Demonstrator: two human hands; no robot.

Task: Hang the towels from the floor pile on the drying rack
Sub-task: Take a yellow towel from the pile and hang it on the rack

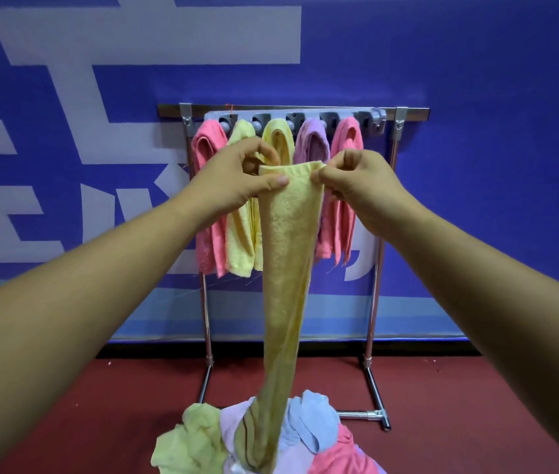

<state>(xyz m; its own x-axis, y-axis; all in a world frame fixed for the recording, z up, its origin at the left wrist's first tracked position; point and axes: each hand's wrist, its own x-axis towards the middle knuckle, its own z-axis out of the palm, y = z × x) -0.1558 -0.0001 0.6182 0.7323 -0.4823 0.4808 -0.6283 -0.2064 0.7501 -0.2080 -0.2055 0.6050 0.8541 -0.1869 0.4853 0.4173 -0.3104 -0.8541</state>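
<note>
I hold a long yellow towel [288, 254] up by its top edge, my left hand [237, 179] pinching the left corner and my right hand [360, 183] pinching the right. It hangs straight down, and its lower end touches the floor pile [312, 436] of yellow, lilac, light blue and pink towels. Behind it stands the metal drying rack [378, 268] with a grey row of hooks [332, 119]. Several towels hang there: pink [204, 200], yellow [240, 234], a second yellow [278, 138], purple [312, 145] and another pink [343, 217]. The rightmost hook [375, 123] is bare.
A blue wall with large white shapes [100, 80] stands right behind the rack. The floor is dark red [476, 422]. The rack's foot bar [367, 413] sticks out toward me on the right of the pile.
</note>
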